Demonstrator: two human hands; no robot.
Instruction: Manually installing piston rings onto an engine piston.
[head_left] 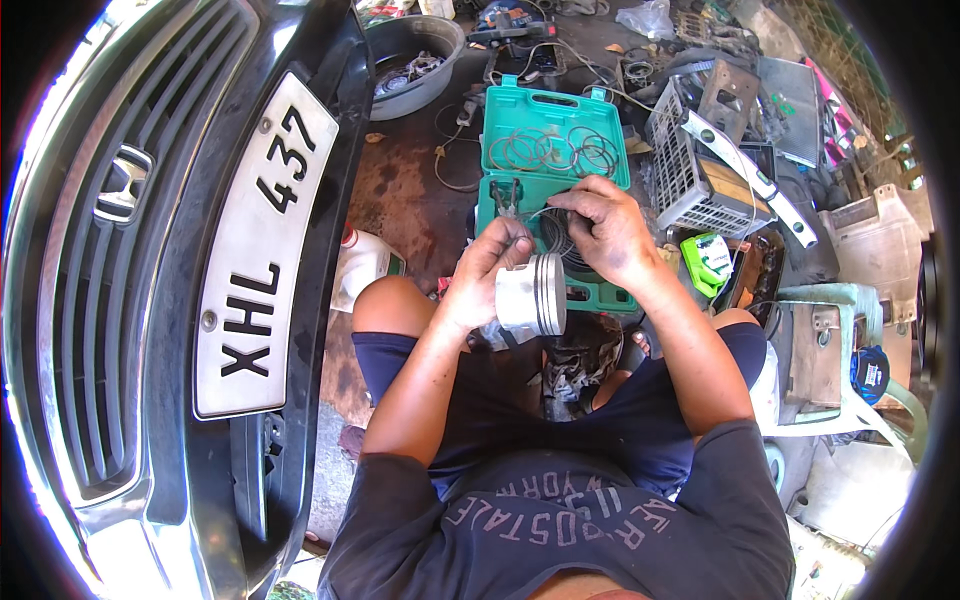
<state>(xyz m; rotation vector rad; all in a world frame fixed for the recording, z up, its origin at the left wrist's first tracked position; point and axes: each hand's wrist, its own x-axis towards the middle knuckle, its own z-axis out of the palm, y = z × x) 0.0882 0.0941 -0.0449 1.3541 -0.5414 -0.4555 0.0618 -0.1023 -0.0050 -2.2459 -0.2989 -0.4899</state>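
Note:
Above my lap, a silver piston (528,296) with grooves round its end sits against the heel of my left hand (488,262); what bears its weight is hidden. The fingers of that hand are closed in a pinch at a thin metal piston ring (537,212). From the other side my right hand (607,232) pinches the same ring between thumb and fingertips. Just beyond my hands lies an opened teal plastic case (508,97). Several thin rings (545,150) rest in its lid, and a coil of dark rings (556,232) lies in its lower half, partly covered by my hands.
A car's front bumper (340,200) stands close on my left. Beyond it is a grey basin (440,80) with parts inside. A white jug (365,262) stands by my left knee. To the right are a grey crate (672,165), a spirit level (745,175), a green-and-white pack (708,262) and a pale green chair (835,300).

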